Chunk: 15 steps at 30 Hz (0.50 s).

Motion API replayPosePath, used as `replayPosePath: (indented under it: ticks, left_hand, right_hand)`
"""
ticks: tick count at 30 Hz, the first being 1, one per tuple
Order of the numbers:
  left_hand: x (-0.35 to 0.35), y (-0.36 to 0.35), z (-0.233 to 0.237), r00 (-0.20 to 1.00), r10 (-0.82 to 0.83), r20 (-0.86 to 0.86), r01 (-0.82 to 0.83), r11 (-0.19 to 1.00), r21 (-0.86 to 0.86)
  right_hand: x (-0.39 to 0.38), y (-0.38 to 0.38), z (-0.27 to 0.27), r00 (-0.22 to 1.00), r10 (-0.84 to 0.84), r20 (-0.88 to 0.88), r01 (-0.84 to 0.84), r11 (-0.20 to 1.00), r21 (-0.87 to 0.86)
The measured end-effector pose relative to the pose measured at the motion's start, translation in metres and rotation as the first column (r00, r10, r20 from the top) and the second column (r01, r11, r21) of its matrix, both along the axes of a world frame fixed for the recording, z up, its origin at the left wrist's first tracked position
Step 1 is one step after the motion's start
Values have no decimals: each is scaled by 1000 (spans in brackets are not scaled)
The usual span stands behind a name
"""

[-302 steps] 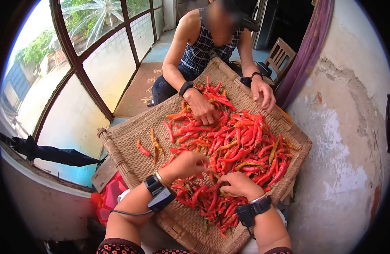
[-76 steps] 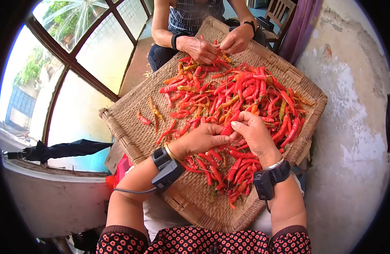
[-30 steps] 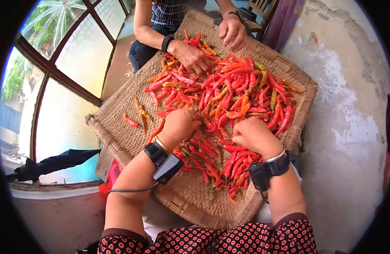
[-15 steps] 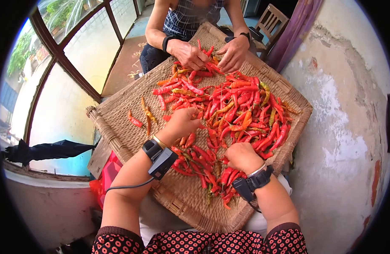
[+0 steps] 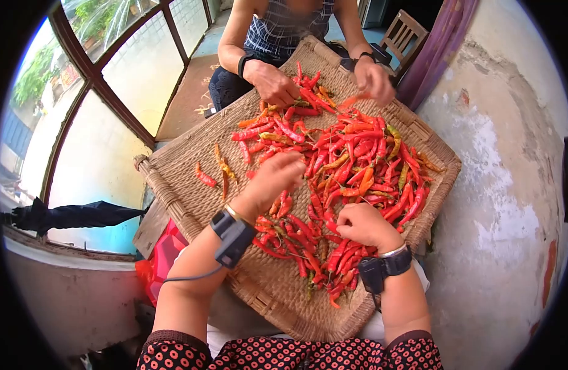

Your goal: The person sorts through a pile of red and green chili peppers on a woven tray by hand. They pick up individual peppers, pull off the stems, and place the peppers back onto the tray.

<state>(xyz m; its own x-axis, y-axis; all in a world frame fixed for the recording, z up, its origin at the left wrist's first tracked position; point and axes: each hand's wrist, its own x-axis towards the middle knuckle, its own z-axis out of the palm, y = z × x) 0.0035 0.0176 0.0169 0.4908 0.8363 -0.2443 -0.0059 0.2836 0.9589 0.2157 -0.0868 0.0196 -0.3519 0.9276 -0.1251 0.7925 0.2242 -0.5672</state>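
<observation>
A square woven tray [image 5: 179,166] carries a large heap of red chili peppers [image 5: 358,148], with some orange and yellowish ones mixed in. My left hand [image 5: 276,179] is over the left-middle of the heap, its fingers extended and somewhat apart, with no pepper visible in it. Lower right, my right hand [image 5: 367,226] rests at the near part of the heap with its fingers curled down; whatever they hold is hidden. A few peppers [image 5: 205,176] lie apart on the left side of the weave.
Across the tray sits a person, one hand [image 5: 273,85] at the far peppers, the other [image 5: 374,80] blurred at the right. A folded black umbrella [image 5: 80,217] is at the left by the window, above a red bag [image 5: 163,262]. A worn wall [image 5: 493,185] stands right.
My left hand has lifted slightly and its fingers have opened out. My right hand shifted a little right in view. The other person's right-side hand moved away from their other hand.
</observation>
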Motion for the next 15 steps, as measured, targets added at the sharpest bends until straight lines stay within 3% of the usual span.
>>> replayPosePath:
  ticks: [1, 2, 3, 4, 6, 7, 8, 9, 10, 12, 13, 14, 15]
  left_hand:
    - [2, -8, 1, 987, -159, -39, 161, 984, 74]
    - [6, -15, -1, 946, -313, -87, 322, 936, 140]
    - [12, -24, -4, 930, -361, -65, 366, 905, 218]
    - [14, -29, 1, 891, -420, -174, 447, 880, 160]
    - [20, -33, 1, 854, -449, -264, 510, 823, 250]
    - [23, -34, -2, 852, -454, -260, 514, 821, 248]
    - [24, -34, -6, 889, -434, -145, 454, 878, 151]
    - [25, -34, -7, 918, -395, -36, 396, 917, 45]
    - [24, -34, -5, 916, -399, -38, 400, 916, 39]
    - [20, -30, 4, 943, -318, -94, 323, 946, 43]
    - [16, -25, 5, 970, -223, -98, 232, 969, 89]
    - [9, -17, 9, 984, -154, -90, 164, 980, 114]
    - [3, -10, 13, 998, -56, 26, 53, 996, 77]
  right_hand:
    - [0, 2, 3, 989, -76, -129, 66, 995, -75]
    - [0, 3, 5, 989, -78, -129, 68, 994, -80]
    - [-2, 4, 6, 946, -199, -258, 152, 970, -190]
    - [-3, 5, 7, 872, -327, -365, 218, 926, -309]
    - [-5, 6, 7, 838, -342, -425, 222, 925, -307]
    - [-6, 7, 4, 785, -342, -517, 210, 932, -297]
    - [-7, 7, 1, 722, -338, -604, 199, 937, -286]
    - [-8, 8, 1, 706, -350, -616, 184, 930, -318]
    - [-8, 9, -2, 702, -356, -617, 186, 928, -323]
    - [-7, 13, -7, 806, -250, -536, 186, 967, -171]
    - [-6, 14, 2, 917, -207, -341, 219, 976, -3]
    - [-3, 16, 1, 915, -211, -344, 223, 975, -5]
    - [1, 16, 0, 949, -238, -205, 276, 943, 184]
